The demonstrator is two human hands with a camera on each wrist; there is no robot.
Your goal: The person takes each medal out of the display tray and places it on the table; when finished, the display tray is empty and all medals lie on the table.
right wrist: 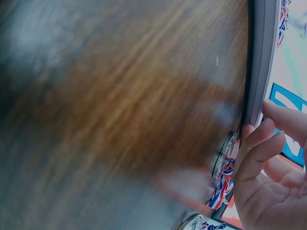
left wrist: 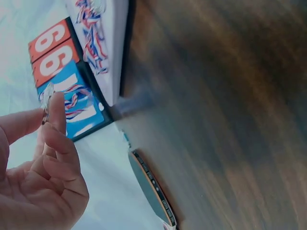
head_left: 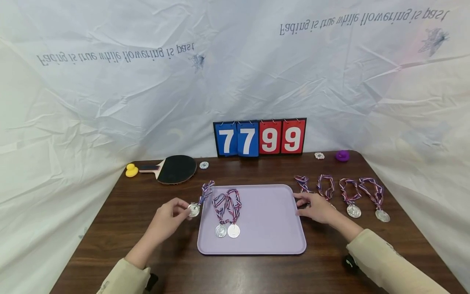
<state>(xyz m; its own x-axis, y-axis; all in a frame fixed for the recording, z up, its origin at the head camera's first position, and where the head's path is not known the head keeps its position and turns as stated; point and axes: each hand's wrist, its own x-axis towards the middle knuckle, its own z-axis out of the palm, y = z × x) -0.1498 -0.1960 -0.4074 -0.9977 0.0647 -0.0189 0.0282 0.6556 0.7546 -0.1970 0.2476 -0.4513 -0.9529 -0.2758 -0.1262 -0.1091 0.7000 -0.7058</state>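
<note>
My left hand [head_left: 170, 214] pinches a silver medal [head_left: 193, 210] between thumb and fingers, just left of the lilac tray [head_left: 268, 220]. Its striped ribbon [head_left: 206, 192] trails beside the tray's far left corner. In the left wrist view, the pinched medal [left wrist: 46, 103] is seen edge-on. Inside the tray, toward its left side, two silver medals [head_left: 220, 230] lie side by side with their ribbons [head_left: 233, 204] stretched away from me. At the opposite side, my right hand [head_left: 316, 208] holds the tray's right rim [right wrist: 259, 62] with thumb and curled fingers.
Several ribboned medals [head_left: 354, 210] lie in a row right of the tray, one partly hidden by my right hand. Along the back stand a flip scoreboard [head_left: 260, 139], a table tennis bat [head_left: 178, 169], a yellow duck [head_left: 131, 170], a purple duck [head_left: 342, 156] and two chips [head_left: 204, 165].
</note>
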